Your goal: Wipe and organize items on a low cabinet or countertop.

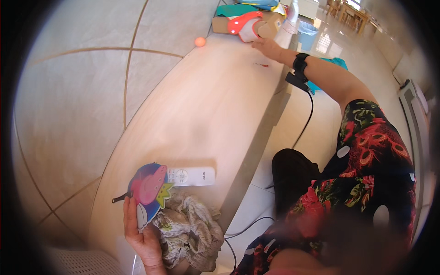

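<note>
My left hand (pixel 146 240) is at the lower left, its fingers and thumb around the edge of a flat cartoon-pig cutout (pixel 147 192) with a yellow crown and a dark handle. Against that wrist lies a crumpled patterned cloth (pixel 192 230). A white remote control (pixel 194 176) is partly covered by the cutout. My right hand (pixel 270 50) is stretched to the far end of the pale wooden bench (pixel 192 113). Its fingertips are at the edge of a red-trimmed white cloth piece (pixel 245 27); whether they grip it is unclear.
A cardboard box (pixel 220 25) with coloured cloth items stands at the far end, near an orange ball (pixel 200 42). Beyond are a white bottle (pixel 293 13) and a blue bin (pixel 307 34). A black cable (pixel 311 113) hangs from my right wrist device. Tiled wall (pixel 79 92) borders the bench.
</note>
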`<act>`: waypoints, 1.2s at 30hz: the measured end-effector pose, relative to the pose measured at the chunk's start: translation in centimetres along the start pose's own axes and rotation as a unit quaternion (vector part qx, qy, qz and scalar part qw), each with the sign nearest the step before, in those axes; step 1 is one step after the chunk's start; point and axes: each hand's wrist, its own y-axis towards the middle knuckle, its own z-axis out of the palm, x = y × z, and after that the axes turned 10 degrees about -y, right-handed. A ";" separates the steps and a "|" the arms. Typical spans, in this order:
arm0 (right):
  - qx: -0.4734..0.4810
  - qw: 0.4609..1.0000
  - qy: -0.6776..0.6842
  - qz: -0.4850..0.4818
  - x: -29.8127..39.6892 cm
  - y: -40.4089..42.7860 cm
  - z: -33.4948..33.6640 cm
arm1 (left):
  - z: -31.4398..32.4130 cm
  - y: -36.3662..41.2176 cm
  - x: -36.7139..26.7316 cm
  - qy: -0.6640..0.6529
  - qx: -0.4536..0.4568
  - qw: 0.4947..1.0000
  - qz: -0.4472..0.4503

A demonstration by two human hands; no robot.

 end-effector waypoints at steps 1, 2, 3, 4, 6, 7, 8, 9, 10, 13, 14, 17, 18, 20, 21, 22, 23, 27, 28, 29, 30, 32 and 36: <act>0.016 0.999 0.001 -0.034 0.2 -1.5 0.7 | 0.1 -0.1 0.4 -0.002 0.007 1.000 0.004; 0.030 0.997 0.010 -0.072 1.7 -2.6 1.0 | -0.3 -0.5 1.4 -0.020 -0.008 1.000 0.002; 0.058 0.992 0.099 -0.056 2.2 -3.3 0.5 | -0.4 -0.5 1.7 -0.041 -0.023 0.999 0.003; 0.057 0.992 0.102 -0.051 2.8 -4.1 0.0 | -0.6 -0.5 1.6 -0.039 -0.019 0.999 0.007; 0.086 0.951 0.281 -0.102 4.5 -5.1 -1.9 | -0.7 -0.5 1.1 0.028 0.004 0.999 0.015; 0.102 0.950 0.251 -0.154 4.5 -5.0 -1.8 | -0.5 -0.6 1.2 0.030 0.007 0.999 0.018; 0.101 0.951 0.253 -0.147 4.2 -5.2 -1.4 | -0.5 -0.7 1.6 0.013 0.006 1.000 0.017; 0.100 0.949 0.244 -0.170 4.1 -5.5 -0.9 | -0.5 -0.7 2.0 -0.003 0.005 1.000 0.015; 0.100 0.947 0.236 -0.192 3.8 -5.7 -0.5 | -0.7 -0.9 2.4 -0.003 0.011 1.000 0.019; 0.073 0.947 0.236 -0.207 3.1 -6.3 0.1 | -0.9 -1.3 2.9 0.005 0.020 1.000 0.003; 0.070 0.947 0.236 -0.207 3.1 -5.9 -0.4 | -0.6 -1.3 2.9 0.003 0.011 1.000 0.004; 0.052 0.949 0.270 -0.153 3.8 -6.1 -1.8 | -0.6 -1.2 2.8 0.000 0.001 1.000 -0.003; 0.057 0.953 0.257 -0.148 3.7 -6.1 -1.8 | -0.5 -1.2 2.6 -0.007 -0.008 1.000 -0.012; 0.059 0.959 0.241 -0.139 3.3 -5.9 -1.7 | -0.6 -0.8 1.9 0.031 0.001 1.000 -0.005; 0.026 0.961 0.234 -0.147 3.0 -6.0 -0.6 | -0.5 -0.2 1.7 0.068 0.010 0.998 0.004; -0.008 0.962 0.225 -0.154 2.7 -6.0 0.5 | -0.7 -0.1 2.1 0.065 0.015 0.998 0.017; -0.052 0.964 0.186 -0.183 2.8 -5.6 3.1 | -1.0 -0.3 2.8 0.033 0.014 0.999 0.003; -0.048 0.972 0.182 -0.142 6.9 -5.6 1.8 | -0.8 -0.6 0.3 0.061 0.000 0.998 0.001; -0.053 0.972 0.197 -0.121 6.9 -5.7 1.8 | -0.8 0.0 0.7 0.077 0.000 0.997 -0.029; -0.090 0.964 0.225 -0.104 7.3 -6.2 0.1 | -1.6 0.1 2.3 0.077 0.006 0.997 -0.016; -0.127 0.954 0.255 -0.089 8.1 -7.2 -2.4 | -2.7 -0.1 4.9 0.110 0.015 0.993 0.028; -0.141 0.937 0.290 -0.134 9.6 -10.7 -5.6 | -2.9 0.4 6.8 0.127 0.024 0.990 0.063; -0.095 0.883 0.375 -0.267 13.7 -22.0 -7.9 | -2.5 2.8 5.5 0.076 0.027 0.996 -0.026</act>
